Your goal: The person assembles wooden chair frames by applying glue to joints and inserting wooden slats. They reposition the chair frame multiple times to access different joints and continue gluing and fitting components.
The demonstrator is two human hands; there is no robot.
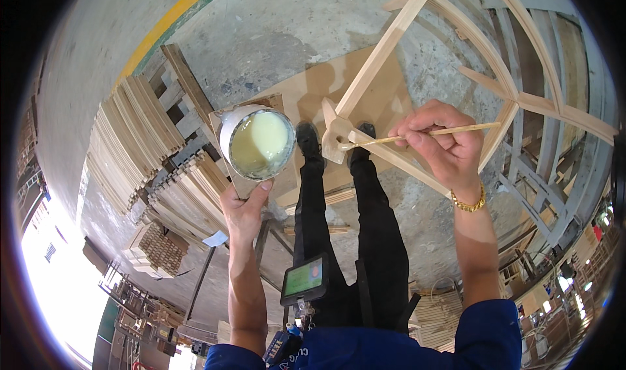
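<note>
My left hand (pixel 244 212) is closed on the edge of a small flat board (pixel 242 187). A round container (pixel 226 132) of pale yellow-white liquid (pixel 262 145), which looks like glue, rests on this board. Between the thumb and fingers of my right hand (pixel 445 143) is a thin wooden stick (pixel 462 129). Its far tip is at a pale shaped wood piece (pixel 331 130) with a dark hole, at the corner of a wooden frame (pixel 386 51). Whether the tip touches the wood, I cannot tell. The frame extends to the right, behind my right hand.
Stacks of curved wooden slats (pixel 134 141) lie at the left, by a bundle of wood blocks (pixel 156 249). A brown sheet (pixel 385 76) covers the floor around my feet. Grey wooden racks (pixel 554 174) stand at the right. A phone-like device (pixel 304 277) hangs at my waist.
</note>
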